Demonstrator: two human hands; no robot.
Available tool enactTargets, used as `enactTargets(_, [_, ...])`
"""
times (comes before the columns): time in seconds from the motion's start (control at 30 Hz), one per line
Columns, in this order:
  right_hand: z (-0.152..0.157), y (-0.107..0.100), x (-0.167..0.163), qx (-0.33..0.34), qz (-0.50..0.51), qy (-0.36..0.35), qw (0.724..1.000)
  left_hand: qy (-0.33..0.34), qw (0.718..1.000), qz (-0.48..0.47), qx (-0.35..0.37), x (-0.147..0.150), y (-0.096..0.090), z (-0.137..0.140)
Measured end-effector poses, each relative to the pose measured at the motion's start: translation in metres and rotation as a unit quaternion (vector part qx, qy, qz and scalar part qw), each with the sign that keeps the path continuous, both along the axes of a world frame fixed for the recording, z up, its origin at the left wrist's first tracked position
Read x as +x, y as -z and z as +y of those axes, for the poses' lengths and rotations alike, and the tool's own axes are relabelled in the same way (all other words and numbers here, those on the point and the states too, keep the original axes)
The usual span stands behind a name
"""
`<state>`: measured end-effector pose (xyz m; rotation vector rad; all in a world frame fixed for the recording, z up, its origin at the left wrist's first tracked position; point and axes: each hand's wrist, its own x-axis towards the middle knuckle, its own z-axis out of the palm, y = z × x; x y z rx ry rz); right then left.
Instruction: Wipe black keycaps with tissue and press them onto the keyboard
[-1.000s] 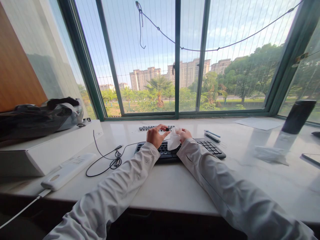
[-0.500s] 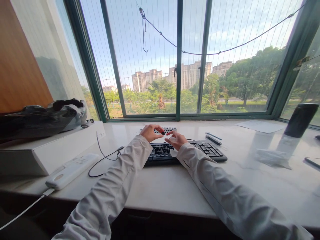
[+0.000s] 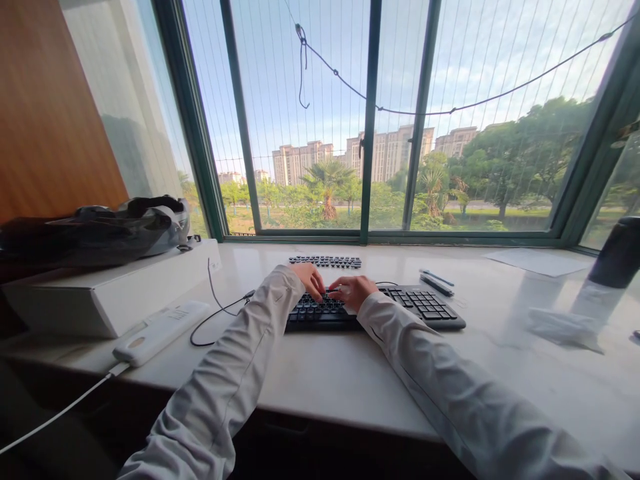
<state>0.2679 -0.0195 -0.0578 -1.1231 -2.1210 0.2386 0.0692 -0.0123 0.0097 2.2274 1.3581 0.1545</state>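
Observation:
A black keyboard [image 3: 425,307] lies on the pale counter, partly covered by my hands. My left hand [image 3: 309,279] reaches down to its upper rows, the fingers bent and close together at the keys. Whatever is between those fingertips is hidden. My right hand [image 3: 353,292] is curled over the keys just beside it, thumb and forefinger near the left fingertips. A thin white piece [image 3: 350,309], perhaps tissue, shows under the right palm. Behind the keyboard, small black keycaps [image 3: 325,261] lie in rows.
Pens [image 3: 437,283] lie right of the keyboard, near a clear plastic bag [image 3: 565,328], a paper sheet [image 3: 537,261] and a dark bottle [image 3: 617,253]. At left are a black cable [image 3: 220,312], a white power strip [image 3: 160,333] and a white box [image 3: 120,300].
Both hands have lowered from above the keyboard to its keys. The black keycap seen between my left thumb and finger is now out of sight. The view has shifted slightly left.

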Motion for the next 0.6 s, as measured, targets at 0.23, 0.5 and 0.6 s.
enactTargets(0.23, [-0.004,0.003,-0.007,-0.029,-0.065,0.022,0.997,-0.022,0.998,0.034,-0.044,0.001,0.009,0.003])
enactTargets(0.5, [0.002,0.009,-0.006,-0.036,-0.089,0.021,0.995,-0.042,0.999,0.018,-0.019,0.002,0.011,0.003])
enactTargets(0.6, [0.005,0.013,-0.007,-0.052,-0.068,0.004,0.996,-0.033,0.997,0.059,-0.042,0.003,0.011,0.004])
